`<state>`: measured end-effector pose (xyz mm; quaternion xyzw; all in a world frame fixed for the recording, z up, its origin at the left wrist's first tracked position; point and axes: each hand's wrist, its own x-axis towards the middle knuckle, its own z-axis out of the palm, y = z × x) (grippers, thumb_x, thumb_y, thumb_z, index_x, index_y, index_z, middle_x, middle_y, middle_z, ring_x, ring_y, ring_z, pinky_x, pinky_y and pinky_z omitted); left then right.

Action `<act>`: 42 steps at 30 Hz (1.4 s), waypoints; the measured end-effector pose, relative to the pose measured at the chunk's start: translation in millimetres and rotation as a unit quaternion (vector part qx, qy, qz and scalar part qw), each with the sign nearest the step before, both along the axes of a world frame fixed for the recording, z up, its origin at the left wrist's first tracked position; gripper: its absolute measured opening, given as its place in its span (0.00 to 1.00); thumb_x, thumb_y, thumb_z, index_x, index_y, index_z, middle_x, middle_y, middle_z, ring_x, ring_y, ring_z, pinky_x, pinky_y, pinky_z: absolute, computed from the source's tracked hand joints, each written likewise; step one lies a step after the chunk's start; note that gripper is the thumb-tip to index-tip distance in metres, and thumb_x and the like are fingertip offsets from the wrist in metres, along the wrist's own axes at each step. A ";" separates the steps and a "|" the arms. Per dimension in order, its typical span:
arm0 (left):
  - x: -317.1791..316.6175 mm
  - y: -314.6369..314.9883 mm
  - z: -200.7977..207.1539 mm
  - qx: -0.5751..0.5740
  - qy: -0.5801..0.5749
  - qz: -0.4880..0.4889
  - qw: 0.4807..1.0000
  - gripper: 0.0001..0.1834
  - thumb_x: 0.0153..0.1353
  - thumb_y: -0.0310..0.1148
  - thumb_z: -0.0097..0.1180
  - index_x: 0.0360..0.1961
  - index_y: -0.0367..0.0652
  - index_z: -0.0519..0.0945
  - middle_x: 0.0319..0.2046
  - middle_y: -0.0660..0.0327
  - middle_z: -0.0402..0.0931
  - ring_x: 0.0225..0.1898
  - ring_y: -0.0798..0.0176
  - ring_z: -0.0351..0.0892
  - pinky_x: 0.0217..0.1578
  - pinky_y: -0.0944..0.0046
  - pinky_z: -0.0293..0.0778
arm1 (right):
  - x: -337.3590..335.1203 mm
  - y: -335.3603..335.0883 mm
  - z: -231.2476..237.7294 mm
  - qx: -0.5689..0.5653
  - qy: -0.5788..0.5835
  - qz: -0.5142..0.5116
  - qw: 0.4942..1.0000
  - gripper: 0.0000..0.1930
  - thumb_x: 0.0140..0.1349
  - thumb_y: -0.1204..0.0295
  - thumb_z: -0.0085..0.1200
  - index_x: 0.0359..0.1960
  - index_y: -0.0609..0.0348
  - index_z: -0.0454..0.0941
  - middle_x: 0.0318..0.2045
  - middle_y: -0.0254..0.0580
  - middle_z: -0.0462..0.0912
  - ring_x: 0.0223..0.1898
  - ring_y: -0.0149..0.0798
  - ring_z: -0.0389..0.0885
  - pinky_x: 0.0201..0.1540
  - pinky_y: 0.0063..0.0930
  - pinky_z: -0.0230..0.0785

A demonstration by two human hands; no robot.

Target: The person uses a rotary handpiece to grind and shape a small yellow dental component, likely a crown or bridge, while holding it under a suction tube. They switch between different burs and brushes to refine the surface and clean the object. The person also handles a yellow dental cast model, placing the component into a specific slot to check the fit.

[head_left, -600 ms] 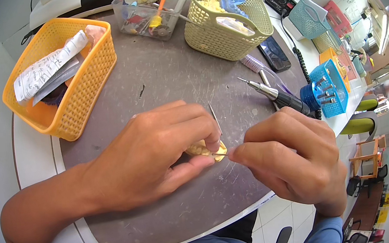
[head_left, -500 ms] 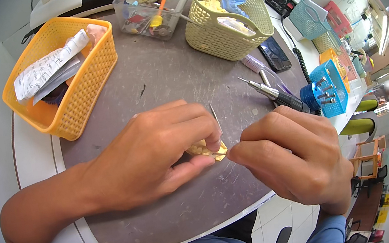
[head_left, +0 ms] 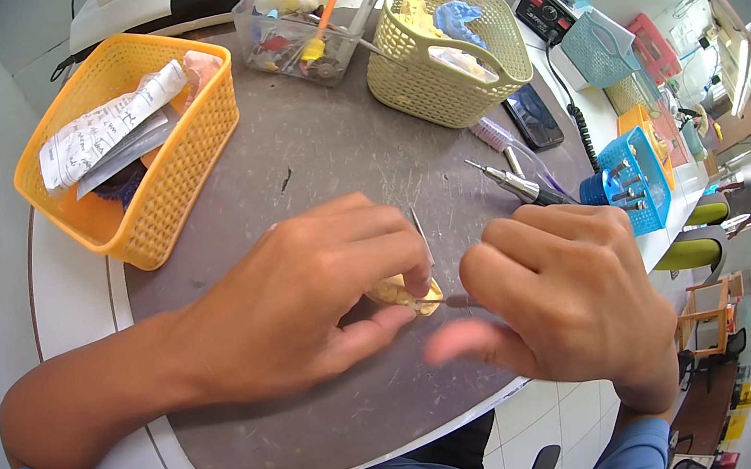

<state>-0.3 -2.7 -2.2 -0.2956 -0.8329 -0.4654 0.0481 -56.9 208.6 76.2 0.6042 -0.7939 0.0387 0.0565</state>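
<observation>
My left hand (head_left: 307, 293) steadies a small yellow plaster dental cast (head_left: 427, 295) on the brown work surface, fingertips above it and thumb along its near side. Much of the cast is hidden under that hand. To the right, my right hand (head_left: 568, 288) has its fingers curled round a thin dental carving tool (head_left: 459, 301). Its thumb sticks out to the left, away from the tool, and is smeared by motion. The tool's fine tip reaches the cast's right end. A slim metal rod (head_left: 419, 226) shows just beyond my left fingertips; whether it is held I cannot tell.
An orange basket (head_left: 181, 166) with papers stands far left. Behind are a clear tub (head_left: 288, 68) of small tools and an olive basket (head_left: 443, 98) holding casts. At right lie a rotary handpiece (head_left: 511, 181), a phone (head_left: 533, 117) and a blue basket (head_left: 652, 211).
My right thumb has swung out from the tool to the lower left, and more of the tool's shaft shows. My left hand still holds the cast. The view has shifted slightly.
</observation>
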 end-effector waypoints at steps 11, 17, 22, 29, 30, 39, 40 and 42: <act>-0.8 1.5 3.7 0.004 -0.055 0.012 0.998 0.16 0.49 0.22 0.68 0.41 0.38 0.80 0.42 0.56 0.81 0.46 0.52 0.79 0.47 0.58 0.76 | -5.5 9.4 -12.4 -0.053 -0.026 0.038 0.998 0.13 0.51 0.66 0.69 0.28 0.56 0.76 0.23 0.36 0.72 0.21 0.38 0.73 0.20 0.32 0.64; -0.8 1.0 5.5 0.012 -0.024 0.000 1.000 0.15 0.49 0.23 0.69 0.39 0.39 0.81 0.43 0.58 0.81 0.48 0.54 0.78 0.47 0.58 0.76 | -3.7 3.6 -12.0 -0.062 -0.049 0.032 0.996 0.19 0.54 0.61 0.68 0.20 0.56 0.69 0.17 0.36 0.66 0.15 0.39 0.67 0.17 0.34 0.58; 1.3 -1.4 2.1 -0.005 0.015 0.006 1.000 0.12 0.52 0.25 0.68 0.38 0.40 0.81 0.42 0.58 0.81 0.48 0.53 0.78 0.46 0.58 0.76 | 2.5 4.5 -5.0 -0.013 -0.034 -0.005 0.999 0.19 0.58 0.58 0.65 0.19 0.55 0.72 0.16 0.34 0.70 0.15 0.38 0.72 0.17 0.33 0.63; 2.1 -3.1 4.8 0.026 -0.059 -0.015 0.998 0.11 0.57 0.30 0.67 0.38 0.40 0.81 0.42 0.56 0.80 0.42 0.52 0.79 0.42 0.56 0.75 | -1.1 6.9 -9.1 -0.039 -0.094 -0.064 0.993 0.17 0.60 0.64 0.63 0.21 0.57 0.71 0.16 0.40 0.68 0.16 0.45 0.69 0.20 0.36 0.59; 1.7 -3.6 6.2 0.018 -0.065 -0.022 0.997 0.11 0.57 0.30 0.66 0.39 0.39 0.80 0.43 0.56 0.79 0.43 0.51 0.79 0.43 0.56 0.75 | -2.5 9.0 -11.2 -0.041 -0.106 -0.064 0.991 0.16 0.61 0.65 0.63 0.22 0.58 0.71 0.16 0.40 0.68 0.16 0.45 0.69 0.20 0.36 0.59; -1.6 -0.1 5.3 -0.030 -0.035 -0.050 0.998 0.10 0.61 0.29 0.62 0.41 0.39 0.77 0.44 0.55 0.75 0.48 0.49 0.75 0.47 0.55 0.72 | -7.5 17.4 -17.0 -0.104 -0.206 -0.047 0.972 0.09 0.59 0.70 0.63 0.32 0.59 0.75 0.28 0.41 0.77 0.26 0.46 0.79 0.28 0.37 0.70; -1.9 0.2 6.6 -0.031 -0.041 -0.052 0.997 0.09 0.60 0.29 0.62 0.41 0.40 0.77 0.44 0.55 0.75 0.48 0.49 0.75 0.47 0.55 0.72 | -8.6 18.8 -17.4 -0.115 -0.212 -0.036 0.970 0.09 0.58 0.71 0.64 0.33 0.59 0.75 0.29 0.40 0.77 0.28 0.45 0.79 0.29 0.36 0.71; -1.7 0.5 8.4 -0.033 -0.047 -0.052 0.997 0.09 0.60 0.28 0.63 0.40 0.40 0.77 0.43 0.55 0.76 0.48 0.50 0.75 0.47 0.55 0.72 | -12.0 21.7 -18.5 -0.127 -0.203 -0.005 0.971 0.11 0.55 0.71 0.67 0.35 0.59 0.77 0.30 0.40 0.78 0.28 0.42 0.79 0.30 0.32 0.71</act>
